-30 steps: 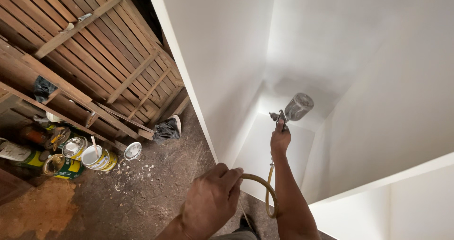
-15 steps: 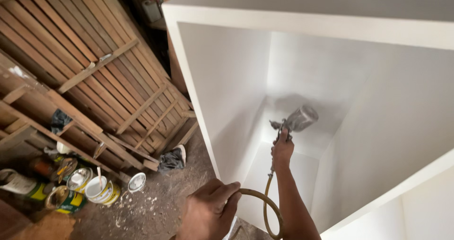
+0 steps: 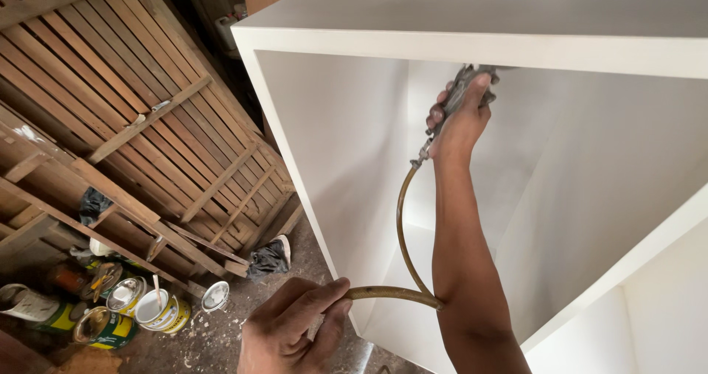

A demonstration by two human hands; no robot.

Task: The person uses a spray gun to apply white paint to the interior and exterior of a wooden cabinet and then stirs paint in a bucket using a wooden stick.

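My right hand [image 3: 459, 123] grips a grey spray gun [image 3: 463, 90] raised inside a white open-fronted cabinet [image 3: 346, 145], close under its top panel. The gun's upper part is hidden behind the cabinet's front edge. A tan hose [image 3: 404, 226] curves down from the gun's handle, passes behind my right forearm and runs to my left hand [image 3: 291, 330]. My left hand is closed around the hose low in the view, outside the cabinet's left wall.
Slatted wooden frames [image 3: 147, 116] lean against the wall on the left. Several open paint cans [image 3: 140, 311] and a loose lid [image 3: 216, 296] sit on the dirty floor at the lower left. A dark rag [image 3: 267, 257] lies by the cabinet's base.
My right hand has lifted the spray gun from deep in the cabinet's lower back up to just under the top panel. My left hand has kept hold of the hose.
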